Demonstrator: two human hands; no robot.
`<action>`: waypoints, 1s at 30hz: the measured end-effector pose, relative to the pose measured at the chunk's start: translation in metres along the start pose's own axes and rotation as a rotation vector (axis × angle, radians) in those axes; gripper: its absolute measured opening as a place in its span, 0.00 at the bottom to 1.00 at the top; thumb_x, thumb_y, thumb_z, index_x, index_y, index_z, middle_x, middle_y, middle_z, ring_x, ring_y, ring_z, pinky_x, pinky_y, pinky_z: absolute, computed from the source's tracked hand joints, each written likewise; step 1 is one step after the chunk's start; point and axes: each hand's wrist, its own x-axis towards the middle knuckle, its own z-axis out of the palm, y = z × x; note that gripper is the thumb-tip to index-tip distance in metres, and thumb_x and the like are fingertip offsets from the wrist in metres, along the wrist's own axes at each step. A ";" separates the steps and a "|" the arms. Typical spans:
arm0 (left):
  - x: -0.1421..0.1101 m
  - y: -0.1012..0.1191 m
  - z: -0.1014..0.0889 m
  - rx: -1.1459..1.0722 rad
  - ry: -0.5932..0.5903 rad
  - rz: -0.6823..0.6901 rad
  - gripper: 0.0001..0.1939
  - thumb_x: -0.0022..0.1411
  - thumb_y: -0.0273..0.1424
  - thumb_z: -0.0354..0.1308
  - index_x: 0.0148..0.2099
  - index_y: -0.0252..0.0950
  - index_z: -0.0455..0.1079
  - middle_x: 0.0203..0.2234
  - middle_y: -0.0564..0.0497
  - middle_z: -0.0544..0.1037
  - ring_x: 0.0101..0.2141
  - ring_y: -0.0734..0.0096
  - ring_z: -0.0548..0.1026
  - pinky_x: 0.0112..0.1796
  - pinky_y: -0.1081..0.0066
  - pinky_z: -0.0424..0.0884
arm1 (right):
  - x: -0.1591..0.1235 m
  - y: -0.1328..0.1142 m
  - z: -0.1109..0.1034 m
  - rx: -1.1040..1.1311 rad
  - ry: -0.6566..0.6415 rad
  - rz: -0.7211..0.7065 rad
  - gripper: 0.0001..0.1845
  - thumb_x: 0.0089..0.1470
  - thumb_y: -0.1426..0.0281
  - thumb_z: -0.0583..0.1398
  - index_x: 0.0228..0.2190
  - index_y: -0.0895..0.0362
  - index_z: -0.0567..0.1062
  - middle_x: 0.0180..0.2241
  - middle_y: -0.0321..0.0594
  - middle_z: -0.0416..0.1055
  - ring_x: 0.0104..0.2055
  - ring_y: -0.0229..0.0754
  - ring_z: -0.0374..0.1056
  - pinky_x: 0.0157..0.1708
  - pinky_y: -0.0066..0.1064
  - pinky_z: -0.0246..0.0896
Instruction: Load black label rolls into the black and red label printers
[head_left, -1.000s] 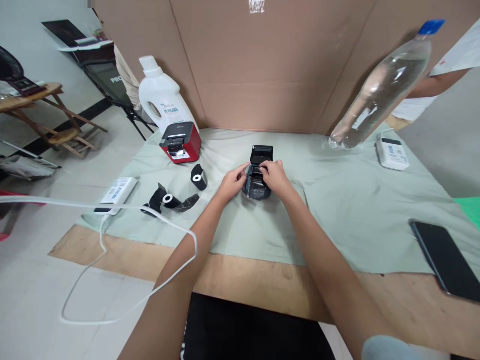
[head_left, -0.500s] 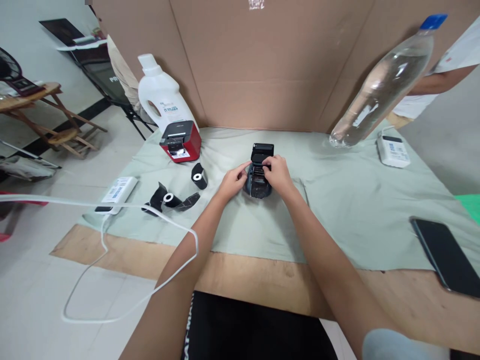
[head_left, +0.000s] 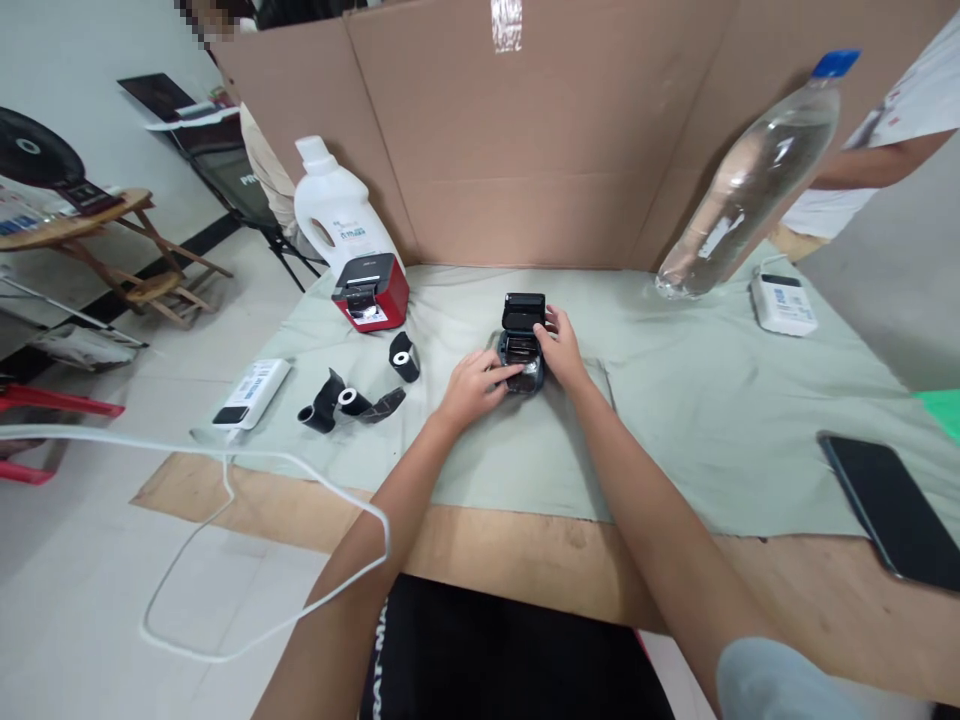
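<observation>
A small dark portable label printer (head_left: 517, 350) sits mid-table with its black lid (head_left: 523, 312) flipped up toward the back. A glossy black strip lies over its front part; what is inside the bay is hard to make out. My left hand (head_left: 478, 387) comes from the left, its index finger stretched out onto that strip, holding nothing. On the right side, my right hand (head_left: 561, 352) grips the printer near the hinge, thumb in front and fingers behind the lid's edge. Black label rolls (head_left: 352, 401) with white cores lie to the left, partly unwound.
Behind stand a red-and-black printer (head_left: 375, 292), a white jug (head_left: 349, 215) and a cardboard panel (head_left: 525, 130). A large water bottle (head_left: 750, 190) leans at right. White power banks (head_left: 253, 393) lie at both sides, with a white cable (head_left: 300, 460) near my left arm. A phone (head_left: 892, 510) lies right.
My left hand has moved from the printer's side onto the strip at its front. My right hand has shifted from inside the bay to the hinge side. The camera view has tilted slightly.
</observation>
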 end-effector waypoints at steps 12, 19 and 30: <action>-0.022 0.015 0.001 -0.073 -0.012 0.018 0.16 0.70 0.31 0.54 0.52 0.40 0.81 0.25 0.51 0.76 0.27 0.73 0.73 0.31 0.74 0.69 | 0.002 -0.029 -0.014 -0.049 -0.078 -0.055 0.24 0.55 0.55 0.61 0.47 0.57 0.76 0.52 0.49 0.76 0.53 0.47 0.71 0.54 0.39 0.66; -0.021 0.011 0.000 -0.226 0.017 -0.014 0.16 0.67 0.29 0.55 0.51 0.37 0.81 0.26 0.51 0.78 0.25 0.75 0.71 0.30 0.74 0.68 | 0.005 -0.042 -0.024 -0.199 -0.149 -0.015 0.20 0.51 0.63 0.64 0.45 0.58 0.77 0.49 0.49 0.77 0.42 0.46 0.72 0.50 0.42 0.68; -0.022 0.013 0.001 -0.228 0.042 -0.016 0.15 0.65 0.28 0.57 0.48 0.38 0.83 0.26 0.52 0.80 0.24 0.75 0.72 0.30 0.74 0.68 | 0.001 -0.065 -0.032 -0.426 -0.349 -0.026 0.20 0.50 0.72 0.63 0.47 0.58 0.77 0.50 0.48 0.76 0.49 0.50 0.71 0.54 0.44 0.65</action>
